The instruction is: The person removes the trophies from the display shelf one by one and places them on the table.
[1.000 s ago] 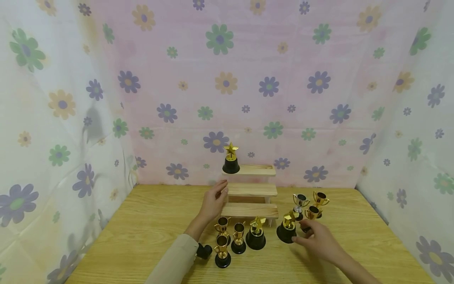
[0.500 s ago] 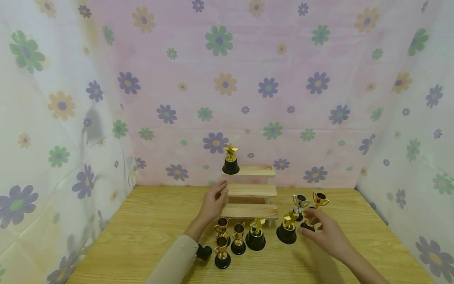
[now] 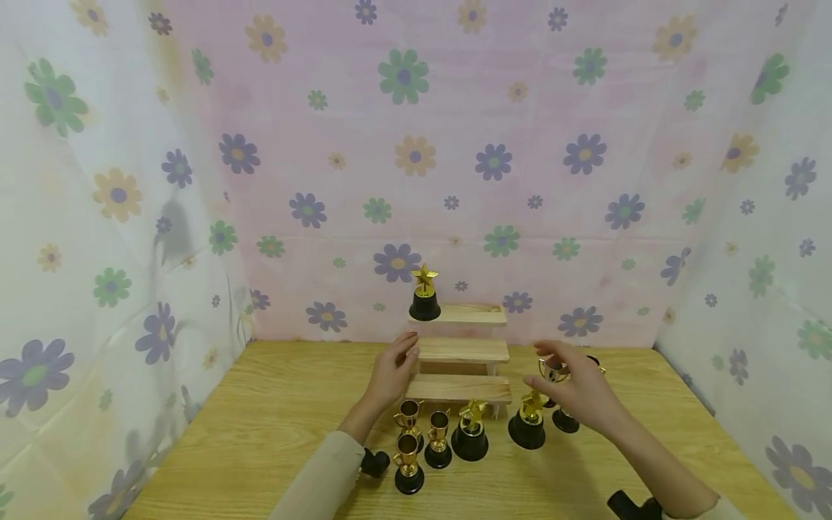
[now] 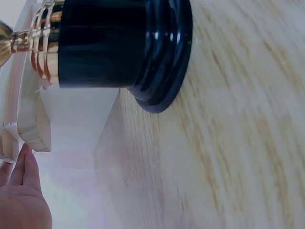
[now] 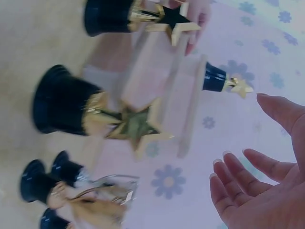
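My left hand (image 3: 391,372) rests with extended fingers against the left end of a three-tier wooden stand (image 3: 463,350); in the left wrist view its fingertips meet a shelf end (image 4: 35,124). A star trophy (image 3: 425,295) with a black base stands on the top tier's left end. On the table are two more star trophies, one (image 3: 471,437) before the stand and another (image 3: 527,426) to its right. My right hand (image 3: 578,383), empty with fingers spread and slightly bent, hovers above the right star trophy, partly hiding a silver cup trophy (image 3: 552,370) and gold cups behind it.
Three gold cup trophies stand near my left forearm: one behind (image 3: 409,415), one in front (image 3: 408,462) and one to the right (image 3: 438,440). Flowered cloth (image 3: 448,180) encloses the wooden table (image 3: 260,433) at the back and both sides.
My right hand has moved away from the right star trophy, passed by the gold cup behind it, and risen up and to the left, empty. My left hand has stayed at the stand.
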Demonstrator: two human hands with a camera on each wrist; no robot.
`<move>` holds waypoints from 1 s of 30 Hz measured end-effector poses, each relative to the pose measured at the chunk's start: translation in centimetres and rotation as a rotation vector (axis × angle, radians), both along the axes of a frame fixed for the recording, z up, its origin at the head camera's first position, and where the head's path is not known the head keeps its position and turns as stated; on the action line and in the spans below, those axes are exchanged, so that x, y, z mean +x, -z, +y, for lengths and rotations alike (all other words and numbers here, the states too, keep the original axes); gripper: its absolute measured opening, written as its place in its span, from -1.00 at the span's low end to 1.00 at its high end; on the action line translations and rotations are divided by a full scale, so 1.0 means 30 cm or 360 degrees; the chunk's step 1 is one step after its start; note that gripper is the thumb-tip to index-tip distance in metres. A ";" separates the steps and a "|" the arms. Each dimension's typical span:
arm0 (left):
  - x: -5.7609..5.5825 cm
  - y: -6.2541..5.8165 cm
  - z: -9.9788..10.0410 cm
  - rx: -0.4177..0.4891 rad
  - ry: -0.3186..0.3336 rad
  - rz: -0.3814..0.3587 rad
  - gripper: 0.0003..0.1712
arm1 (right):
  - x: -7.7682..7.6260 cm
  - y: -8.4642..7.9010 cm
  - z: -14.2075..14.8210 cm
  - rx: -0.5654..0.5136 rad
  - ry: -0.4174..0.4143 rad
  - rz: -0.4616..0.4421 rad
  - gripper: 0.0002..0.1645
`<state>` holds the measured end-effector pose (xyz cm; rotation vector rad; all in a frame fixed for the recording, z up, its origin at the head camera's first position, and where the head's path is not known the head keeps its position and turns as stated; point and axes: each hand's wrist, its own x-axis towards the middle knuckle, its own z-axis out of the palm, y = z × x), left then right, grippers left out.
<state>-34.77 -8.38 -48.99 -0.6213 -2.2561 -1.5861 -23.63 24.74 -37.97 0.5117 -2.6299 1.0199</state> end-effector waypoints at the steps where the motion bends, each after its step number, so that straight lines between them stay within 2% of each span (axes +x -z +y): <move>1: 0.000 0.000 0.000 -0.0008 0.0000 -0.0004 -0.51 | -0.008 -0.009 -0.009 0.0000 -0.0007 -0.0001 -0.33; 10: -0.003 0.001 -0.001 -0.0005 0.0003 0.0002 -0.51 | -0.090 -0.086 -0.103 -0.0113 -0.0120 -0.0117 -0.24; 15: -0.008 0.005 0.000 -0.0025 0.0011 -0.0002 -0.51 | -0.153 -0.097 -0.149 -0.0157 -0.0170 -0.0165 -0.19; 23: -0.004 -0.001 -0.002 -0.0030 0.0020 -0.0028 -0.51 | -0.241 -0.116 -0.197 -0.0213 -0.0201 -0.0336 -0.17; 30: -0.002 -0.006 -0.002 -0.0038 0.0010 0.0004 -0.52 | -0.311 -0.136 -0.233 -0.0277 -0.0227 -0.0444 -0.11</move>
